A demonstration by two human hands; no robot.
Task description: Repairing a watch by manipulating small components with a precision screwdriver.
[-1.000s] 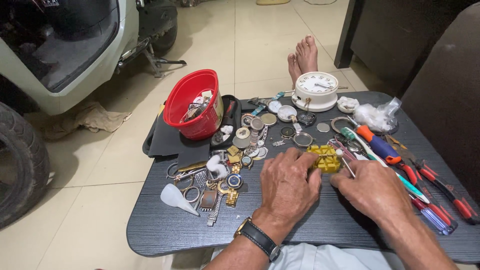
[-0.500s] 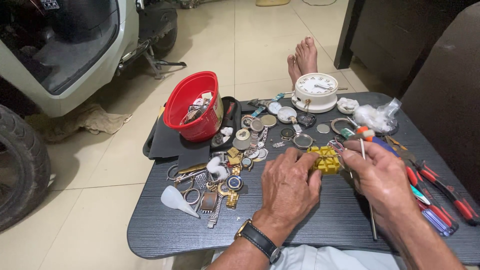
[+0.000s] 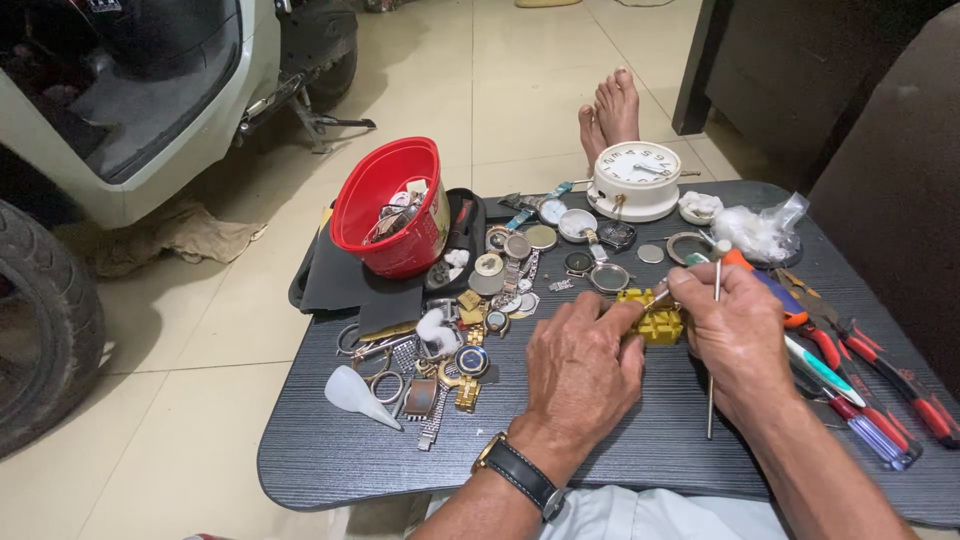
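Far left of frame: black rubber scooter tyre (image 3: 40,330) and white scooter body (image 3: 130,120) standing on the tiled floor. Nothing near the hands.

Left-centre: dark wood-grain low table (image 3: 330,470) carrying a clear plastic funnel (image 3: 360,395), then a scatter of watch cases and metal bracelet links (image 3: 450,370). Above them in the frame, a red plastic oval basket (image 3: 395,205) of small parts is sitting on a black mat (image 3: 335,280).

Centre: the left hand (image 3: 580,365), black-strap wristwatch (image 3: 520,475) on the wrist, is lying palm-down with fingers curled, fingertips pressing the near side of the small yellow plastic block holder (image 3: 660,322). Whether anything is pinched under the fingers cannot be told.

Upper centre: round white alarm clock (image 3: 635,180); bare feet (image 3: 610,115) beyond the table edge.

Right of centre: the right hand (image 3: 740,335) is closed around a thin metal-shaft tool (image 3: 714,350), shaft hanging down toward the table, fingertips touching the holder's right edge.

Holder judgement: light, rigid, likely sliding on the smooth tabletop; best gripped by its two side walls, pressed down. Whatever is seated in it looks small and fragile.

Far right: red-handled pliers (image 3: 900,385) and blue-handled screwdrivers (image 3: 870,435).
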